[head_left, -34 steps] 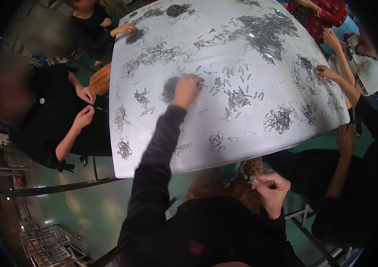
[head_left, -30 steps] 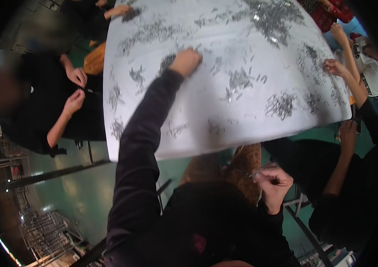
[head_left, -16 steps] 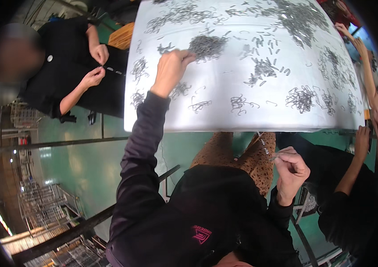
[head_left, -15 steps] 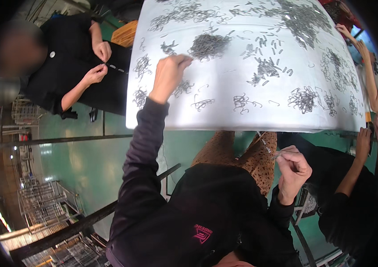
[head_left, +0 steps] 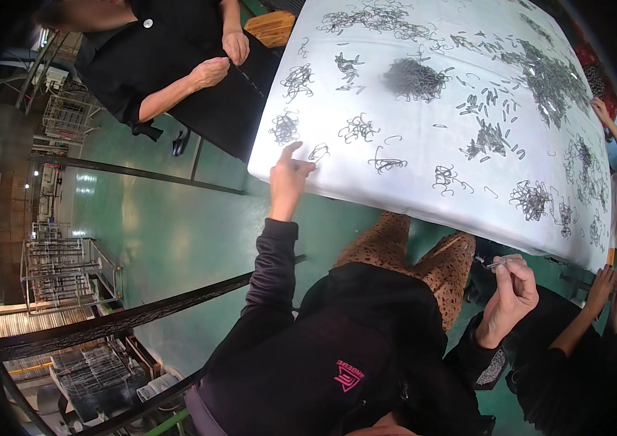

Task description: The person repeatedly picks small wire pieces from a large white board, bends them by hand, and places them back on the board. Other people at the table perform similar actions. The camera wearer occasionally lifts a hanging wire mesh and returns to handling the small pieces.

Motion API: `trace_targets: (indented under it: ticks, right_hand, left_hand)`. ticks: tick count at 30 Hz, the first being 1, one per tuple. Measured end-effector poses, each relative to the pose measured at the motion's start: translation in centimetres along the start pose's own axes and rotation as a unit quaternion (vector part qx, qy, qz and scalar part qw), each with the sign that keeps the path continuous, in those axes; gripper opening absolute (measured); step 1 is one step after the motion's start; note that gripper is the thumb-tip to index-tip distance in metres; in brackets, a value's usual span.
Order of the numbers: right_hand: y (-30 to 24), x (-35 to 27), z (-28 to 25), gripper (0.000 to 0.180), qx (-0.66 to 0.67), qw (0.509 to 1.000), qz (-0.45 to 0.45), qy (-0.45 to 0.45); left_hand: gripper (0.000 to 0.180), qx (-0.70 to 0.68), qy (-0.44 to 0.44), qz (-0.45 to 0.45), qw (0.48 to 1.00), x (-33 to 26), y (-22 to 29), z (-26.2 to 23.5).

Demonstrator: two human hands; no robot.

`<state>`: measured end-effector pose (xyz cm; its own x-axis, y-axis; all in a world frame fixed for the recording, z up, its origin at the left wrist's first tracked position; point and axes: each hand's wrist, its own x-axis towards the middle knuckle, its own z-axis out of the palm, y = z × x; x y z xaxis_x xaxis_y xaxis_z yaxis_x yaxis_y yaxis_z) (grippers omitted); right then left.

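Small dark bent-wire hooks (head_left: 318,152) lie at the white table's (head_left: 424,196) near edge; left hand (head_left: 288,178) fingers spread, touching; right hand (head_left: 509,294) fingers pinch one hook (head_left: 492,264).

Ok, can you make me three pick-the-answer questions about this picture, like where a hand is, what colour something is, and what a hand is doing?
1. Where is the person's left hand?
A. At the near edge of the table, by the small wire clips
B. On the floor
C. In a pocket

2. What colour is the table's cover?
A. Red
B. White
C. Yellow

3. What is the right hand doing?
A. Lying flat and open on the table
B. Pinching a small metal piece below the table edge
C. Holding a cup

Answers:
1 A, the fingers rest on the cover next to a little clip bundle.
2 B, the cover is plain white under the dark clip piles.
3 B, the fingers are closed round a thin metal piece, off the table.
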<state>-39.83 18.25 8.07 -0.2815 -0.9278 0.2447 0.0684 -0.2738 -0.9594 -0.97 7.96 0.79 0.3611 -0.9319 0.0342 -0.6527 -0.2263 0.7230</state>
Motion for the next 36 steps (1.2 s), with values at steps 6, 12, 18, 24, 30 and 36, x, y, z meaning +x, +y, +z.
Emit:
trace_targets:
  ticks: [6, 12, 18, 24, 30, 36]
  right_hand:
    - [0.1, 0.3, 0.4, 0.02, -0.006, 0.999, 0.014, 0.031]
    - [-0.7, 0.5, 0.6, 0.018, -0.023, 1.0, -0.014, 0.0]
    - [-1.8, -0.4, 0.9, 0.015, -0.043, 0.999, 0.015, -0.007]
    - [-2.2, -1.0, 2.3, 0.016, -0.053, 0.998, -0.022, 0.005]
    - [-1.7, -0.7, 3.1, 0.018, -0.005, 0.999, -0.033, -0.012]
    - [-0.9, 0.5, 2.4, 0.02, -0.002, 0.998, -0.054, -0.042]
  left_hand:
    - [0.053, -0.024, -0.011, -0.042, 0.999, 0.6, -0.5, -1.4]
    - [0.045, -0.176, -0.09, -0.038, 0.979, 1.4, 2.3, -0.2]
    - [0.019, -0.161, -0.295, 0.25, 0.908, -0.7, 12.7, 14.2]
    - [0.016, -0.094, -0.303, 0.426, 0.847, -4.3, 22.0, 29.9]
    - [0.029, -0.166, -0.189, 0.415, 0.874, -4.5, 23.8, 29.1]
    - [0.076, 0.077, -0.033, 0.226, 0.971, 12.4, 18.6, 21.2]
